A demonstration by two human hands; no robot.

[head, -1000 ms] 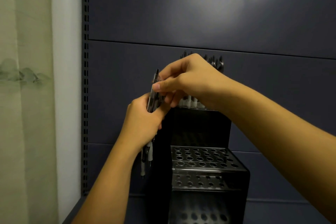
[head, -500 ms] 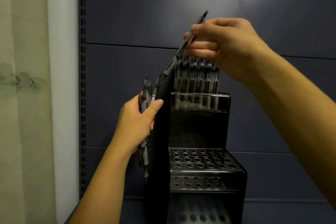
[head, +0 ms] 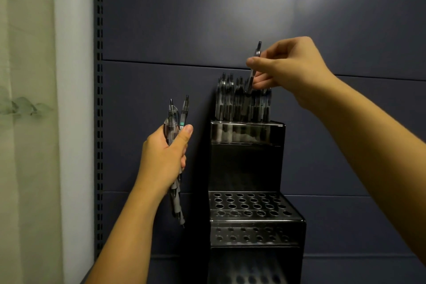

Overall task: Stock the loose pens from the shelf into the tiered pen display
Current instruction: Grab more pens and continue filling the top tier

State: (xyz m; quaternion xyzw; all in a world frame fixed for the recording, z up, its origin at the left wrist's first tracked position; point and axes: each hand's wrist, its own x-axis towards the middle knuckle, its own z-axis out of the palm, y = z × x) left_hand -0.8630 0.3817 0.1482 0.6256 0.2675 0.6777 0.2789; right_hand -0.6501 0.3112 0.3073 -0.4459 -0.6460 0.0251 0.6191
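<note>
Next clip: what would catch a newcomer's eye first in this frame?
The right hand at upper right pinches a single pen, lowering it among the pens crowding the top tier of the black tiered display. Left of the display, the left hand grips a bundle of pens. The perforated middle tier below holds none.

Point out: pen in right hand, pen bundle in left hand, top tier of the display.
pen in right hand [head: 256, 55], head view, upper barrel above the thumb
pen bundle in left hand [head: 175, 115], head view, clear upper barrels
top tier of the display [head: 246, 132], head view, glossy front face
</note>
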